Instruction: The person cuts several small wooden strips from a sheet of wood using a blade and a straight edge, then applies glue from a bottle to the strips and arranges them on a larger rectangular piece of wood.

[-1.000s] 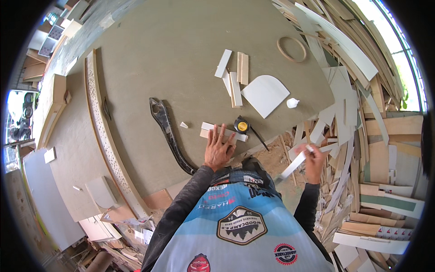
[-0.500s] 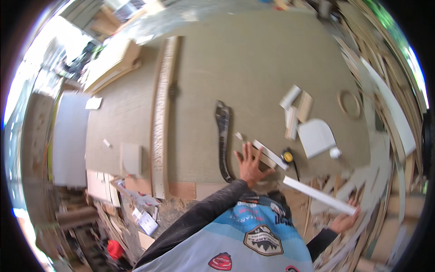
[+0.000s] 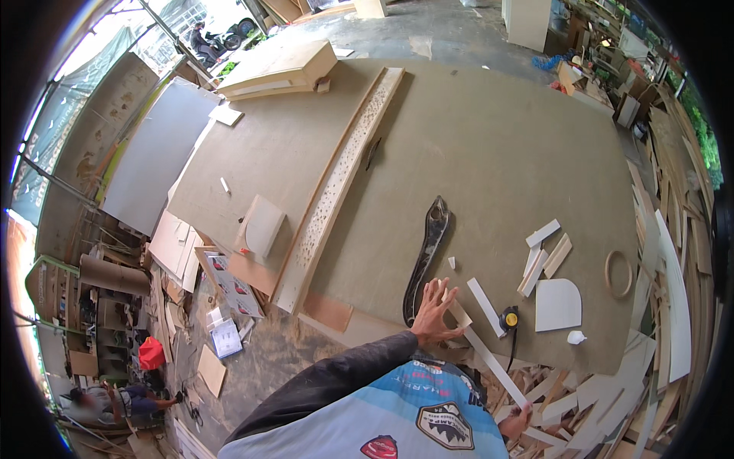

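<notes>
Head view, brown tabletop (image 3: 527, 145), offcuts (image 3: 558, 409) heaped alongside, grey floor (image 3: 459, 34) beyond, left hand (image 3: 434, 315) spread, right hand (image 3: 516, 421) gripping white strip (image 3: 495, 366)

Strip (image 3: 496, 368) — white, tape measure (image 3: 508, 319) — yellow and black, tabletop (image 3: 535, 153) olive-brown

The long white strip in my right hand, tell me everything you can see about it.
The white strip is narrow, straight and apparently unbroken, with a plain, pale surface; it looks like coated board, though I can't be sure. It lies aslant, the right hand gripping its near end above the scrap pieces. Its far end reaches the table edge by the left hand; whether it touches either is unclear.
</notes>
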Motion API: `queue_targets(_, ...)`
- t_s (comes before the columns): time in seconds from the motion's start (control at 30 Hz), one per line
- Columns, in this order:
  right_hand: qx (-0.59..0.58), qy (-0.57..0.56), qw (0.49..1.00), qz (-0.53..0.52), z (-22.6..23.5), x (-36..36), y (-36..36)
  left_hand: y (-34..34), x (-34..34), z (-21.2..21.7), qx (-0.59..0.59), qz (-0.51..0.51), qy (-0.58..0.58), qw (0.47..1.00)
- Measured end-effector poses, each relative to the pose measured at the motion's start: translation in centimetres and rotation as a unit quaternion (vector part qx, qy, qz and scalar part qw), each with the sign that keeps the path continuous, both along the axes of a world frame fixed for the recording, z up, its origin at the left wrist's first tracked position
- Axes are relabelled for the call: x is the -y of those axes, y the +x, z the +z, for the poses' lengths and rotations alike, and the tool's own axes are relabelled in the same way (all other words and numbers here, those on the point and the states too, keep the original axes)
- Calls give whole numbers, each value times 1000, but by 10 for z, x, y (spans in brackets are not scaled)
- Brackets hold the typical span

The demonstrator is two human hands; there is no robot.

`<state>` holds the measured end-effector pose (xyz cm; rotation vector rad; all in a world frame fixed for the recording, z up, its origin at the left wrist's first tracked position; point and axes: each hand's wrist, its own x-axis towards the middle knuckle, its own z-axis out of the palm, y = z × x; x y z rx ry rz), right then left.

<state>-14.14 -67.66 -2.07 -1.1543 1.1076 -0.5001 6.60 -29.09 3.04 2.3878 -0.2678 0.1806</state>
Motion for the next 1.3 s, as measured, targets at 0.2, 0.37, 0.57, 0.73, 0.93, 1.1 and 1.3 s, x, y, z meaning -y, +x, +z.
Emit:
queue_targets(0.2, -35, -56, 978, 198, 33, -41, 28, -26, 11, 5, -60, -39, -18, 997)
queue_targets(0.37, -34, -35, 977, 210, 41, -51, 41, -28, 17, 6, -51, -46, 39, 997)
queue_targets(0.57, -9, -36, 991, 130, 38, -59, 39, -40, 12, 6, -33, -63, 42, 997)
queue_targets(0.73, -14, -13, 986, 165, 37, -63, 40, -30, 19, 2, -33, -87, 38, 995)
queue_targets(0.93, -30, -37, 959, 278, 38, -46, 36, -13, 25, -2, -12, -104, 37, 994)
queue_targets(1.1, -51, -29, 942, 329, 42, -39, 40, -7, 23, -9, 7, -145, 117, 982)
queue_targets(1.3, -50, -4, 910, 412, 35, -36, 41, -8, 28, -10, -5, -151, 156, 976)
